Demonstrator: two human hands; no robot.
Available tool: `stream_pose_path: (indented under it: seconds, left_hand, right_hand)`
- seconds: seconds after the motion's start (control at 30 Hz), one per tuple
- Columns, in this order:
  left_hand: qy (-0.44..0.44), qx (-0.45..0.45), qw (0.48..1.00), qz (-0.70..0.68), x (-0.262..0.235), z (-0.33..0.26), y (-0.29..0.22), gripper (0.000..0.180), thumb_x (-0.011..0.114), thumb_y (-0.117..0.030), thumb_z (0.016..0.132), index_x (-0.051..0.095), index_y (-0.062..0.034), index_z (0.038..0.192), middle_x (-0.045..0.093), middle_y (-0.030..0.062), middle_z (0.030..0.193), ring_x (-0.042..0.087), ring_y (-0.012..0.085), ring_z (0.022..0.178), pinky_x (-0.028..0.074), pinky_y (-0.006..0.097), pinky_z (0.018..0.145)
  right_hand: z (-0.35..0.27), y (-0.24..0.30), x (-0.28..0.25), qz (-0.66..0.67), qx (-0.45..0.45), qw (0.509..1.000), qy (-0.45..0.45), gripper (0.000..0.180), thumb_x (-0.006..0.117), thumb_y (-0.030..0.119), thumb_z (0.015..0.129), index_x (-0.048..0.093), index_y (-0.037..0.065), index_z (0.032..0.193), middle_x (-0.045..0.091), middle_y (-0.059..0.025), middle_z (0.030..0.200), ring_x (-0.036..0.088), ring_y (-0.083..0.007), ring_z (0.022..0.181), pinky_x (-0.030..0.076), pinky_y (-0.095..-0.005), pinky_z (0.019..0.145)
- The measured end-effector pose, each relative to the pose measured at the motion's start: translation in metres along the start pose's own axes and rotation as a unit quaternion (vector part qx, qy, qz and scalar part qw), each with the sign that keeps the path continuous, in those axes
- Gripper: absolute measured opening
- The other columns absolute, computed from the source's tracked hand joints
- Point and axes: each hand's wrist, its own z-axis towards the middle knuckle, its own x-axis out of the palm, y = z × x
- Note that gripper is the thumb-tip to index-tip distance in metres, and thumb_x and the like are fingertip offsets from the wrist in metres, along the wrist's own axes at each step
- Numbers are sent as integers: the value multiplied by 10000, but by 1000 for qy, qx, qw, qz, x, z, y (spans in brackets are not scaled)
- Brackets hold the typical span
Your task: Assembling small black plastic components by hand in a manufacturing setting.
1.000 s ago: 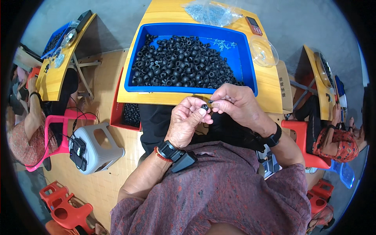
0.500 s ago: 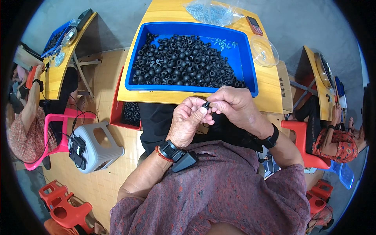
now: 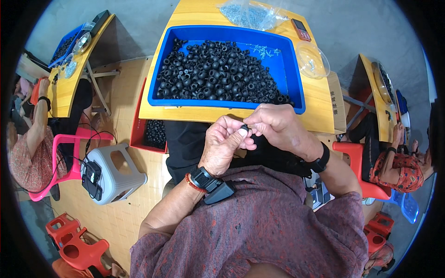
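Pink plastic at nine o'clock: a chair (image 3: 59,160), with a co-worker's forearm (image 3: 38,127) above and left of it. Grey stool (image 3: 121,178) between eight and nine, black device and cables on it. Next, a red box (image 3: 137,139) on the floor, small black parts inside.

Twelve o'clock: blue tray (image 3: 285,69) on a yellow table (image 3: 320,102), heaped with hollow black pieces (image 3: 204,74); pale bits lie at its upper right.

Near centre, just below the tray, I watch the left hand (image 3: 223,143) pinch one black piece (image 3: 244,128) between thumb and finger, the other fingers loosely curled. At that piece's right edge, the right hand (image 3: 276,125) has thumb and fingertips bunched close; from my end I cannot tell whether they grip anything.

Clear bag (image 3: 252,17) of pale bits, just past twelve. Phone (image 3: 301,30) at one. Clear round dish (image 3: 315,60) between one and two, beside the tray. Cardboard box (image 3: 340,104) between two and three. Past three: red chair (image 3: 354,162), another co-worker in a patterned red top (image 3: 405,175).
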Motion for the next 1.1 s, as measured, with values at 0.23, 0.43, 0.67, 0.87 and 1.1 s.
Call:
stream_pose_path:
  seconds: [0.23,0.43,0.67,0.87,1.1]
  left_hand:
    - [-42,23,996,70,8,-3,0,64,590,-3,962,531,-1,986,686,131,916,701,167,755,617,326,722]
    - [-70,31,992,103,4,-4,9,51,571,25,958,530,6,980,683,139,913,704,177,748,615,319,720]
    - [-85,-13,995,52,-3,-5,17,73,619,11,938,555,-4,970,684,125,908,714,193,765,623,330,721]
    - [-96,-67,993,-7,2,-7,19,57,609,60,919,597,13,949,690,144,908,719,206,781,642,331,694]
    - [-116,-108,987,-10,-9,-6,29,44,584,14,955,620,-12,950,687,116,887,719,221,763,637,375,720]
  right_hand:
    - [0,-4,3,62,53,996,31,137,655,-44,798,718,13,906,657,-110,724,669,-226,638,531,-320,567]
    - [-4,-8,10,40,22,998,54,130,664,-33,803,718,11,912,666,-105,737,655,-215,656,523,-341,591]
    - [-22,-16,20,76,54,996,10,132,648,-19,819,718,-13,931,662,-131,763,649,-248,671,517,-350,600]
    - [-42,-14,26,27,92,995,2,178,635,-59,849,733,2,985,661,-88,826,653,-171,717,536,-280,645]
    - [-46,-8,38,53,124,989,-53,158,620,-20,849,729,-29,962,644,-153,854,638,-261,775,516,-335,694]
